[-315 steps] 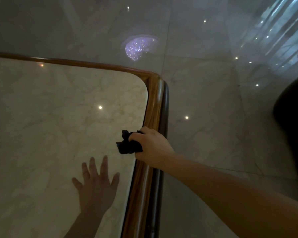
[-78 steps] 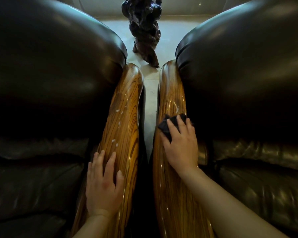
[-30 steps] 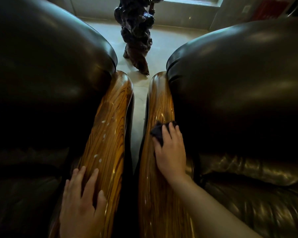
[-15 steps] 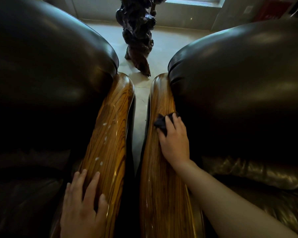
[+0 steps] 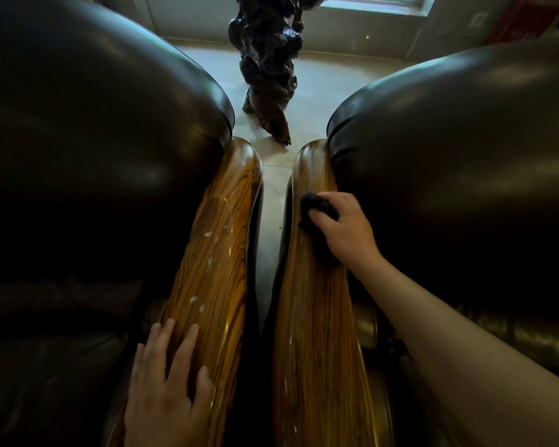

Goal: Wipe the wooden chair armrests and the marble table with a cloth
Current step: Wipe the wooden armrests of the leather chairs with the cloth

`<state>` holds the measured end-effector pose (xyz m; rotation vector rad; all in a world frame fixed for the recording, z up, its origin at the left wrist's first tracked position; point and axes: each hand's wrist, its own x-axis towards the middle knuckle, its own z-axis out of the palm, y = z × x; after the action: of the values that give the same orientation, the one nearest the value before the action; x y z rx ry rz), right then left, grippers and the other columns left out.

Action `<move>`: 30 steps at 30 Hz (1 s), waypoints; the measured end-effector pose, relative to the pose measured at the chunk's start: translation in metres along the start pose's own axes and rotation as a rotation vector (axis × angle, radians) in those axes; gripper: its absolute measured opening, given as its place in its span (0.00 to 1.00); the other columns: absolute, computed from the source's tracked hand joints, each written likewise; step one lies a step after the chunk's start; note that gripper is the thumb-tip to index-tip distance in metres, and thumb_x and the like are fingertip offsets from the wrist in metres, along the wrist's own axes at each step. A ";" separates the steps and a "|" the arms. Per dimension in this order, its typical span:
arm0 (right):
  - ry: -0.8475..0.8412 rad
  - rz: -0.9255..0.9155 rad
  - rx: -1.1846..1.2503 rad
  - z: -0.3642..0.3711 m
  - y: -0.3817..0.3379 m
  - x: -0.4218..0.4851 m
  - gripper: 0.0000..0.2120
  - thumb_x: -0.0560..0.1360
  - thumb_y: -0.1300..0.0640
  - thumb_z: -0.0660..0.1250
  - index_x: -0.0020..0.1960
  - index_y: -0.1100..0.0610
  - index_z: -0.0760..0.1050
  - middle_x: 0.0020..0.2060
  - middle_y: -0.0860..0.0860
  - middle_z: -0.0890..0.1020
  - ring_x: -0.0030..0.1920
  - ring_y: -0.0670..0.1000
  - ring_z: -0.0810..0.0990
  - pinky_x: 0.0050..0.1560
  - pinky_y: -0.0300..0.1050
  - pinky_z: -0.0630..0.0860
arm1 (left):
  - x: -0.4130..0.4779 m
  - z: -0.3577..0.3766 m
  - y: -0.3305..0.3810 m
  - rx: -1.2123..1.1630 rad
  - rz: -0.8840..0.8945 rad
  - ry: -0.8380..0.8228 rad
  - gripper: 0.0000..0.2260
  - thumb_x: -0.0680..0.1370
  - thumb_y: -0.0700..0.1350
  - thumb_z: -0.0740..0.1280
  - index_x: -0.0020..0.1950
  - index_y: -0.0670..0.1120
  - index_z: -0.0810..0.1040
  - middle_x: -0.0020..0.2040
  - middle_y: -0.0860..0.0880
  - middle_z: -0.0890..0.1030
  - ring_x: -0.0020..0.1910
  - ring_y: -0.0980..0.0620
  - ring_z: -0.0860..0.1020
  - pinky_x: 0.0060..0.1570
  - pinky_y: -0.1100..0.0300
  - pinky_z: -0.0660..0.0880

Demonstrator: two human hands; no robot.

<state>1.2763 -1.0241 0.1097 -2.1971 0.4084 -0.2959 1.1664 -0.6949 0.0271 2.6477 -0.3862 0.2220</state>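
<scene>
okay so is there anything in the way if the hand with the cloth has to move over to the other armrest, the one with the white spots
Nothing visible blocks it. The right hand presses the dark cloth on the right armrest; only a narrow open gap separates it from the left armrest. The left hand rests near that armrest's close end, short of most white spots.

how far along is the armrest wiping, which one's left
In hand: the right hand presses the dark cloth on the right armrest. Left to do: the left armrest shows white spots, with the left hand resting flat on it. The marble table is out of view.

Narrow gap btwn armrests (image 5: 220,253); sculpture (image 5: 267,59) beyond.
</scene>
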 end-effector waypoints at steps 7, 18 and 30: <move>-0.098 -0.346 -0.654 0.028 0.027 -0.018 0.27 0.79 0.34 0.51 0.74 0.43 0.67 0.77 0.48 0.65 0.80 0.56 0.53 0.78 0.57 0.50 | -0.001 -0.003 0.004 0.002 -0.002 -0.008 0.26 0.74 0.53 0.58 0.72 0.49 0.70 0.75 0.44 0.66 0.76 0.43 0.62 0.71 0.39 0.60; -0.240 -0.520 -0.575 0.016 0.014 -0.089 0.17 0.82 0.41 0.57 0.66 0.43 0.76 0.70 0.45 0.75 0.78 0.52 0.59 0.78 0.46 0.44 | -0.002 -0.004 0.004 -0.020 -0.058 -0.086 0.26 0.75 0.55 0.56 0.73 0.52 0.67 0.77 0.46 0.61 0.79 0.49 0.54 0.74 0.42 0.55; -0.189 -0.317 -0.624 0.021 0.017 -0.040 0.20 0.83 0.42 0.52 0.71 0.44 0.72 0.74 0.46 0.70 0.79 0.53 0.56 0.78 0.56 0.50 | -0.003 -0.010 0.010 -0.003 -0.053 -0.078 0.24 0.76 0.53 0.56 0.72 0.49 0.69 0.76 0.43 0.64 0.78 0.44 0.58 0.74 0.40 0.57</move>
<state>1.2433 -1.0036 0.0809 -2.8789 0.0380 -0.1331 1.1597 -0.6983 0.0389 2.6654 -0.3405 0.1010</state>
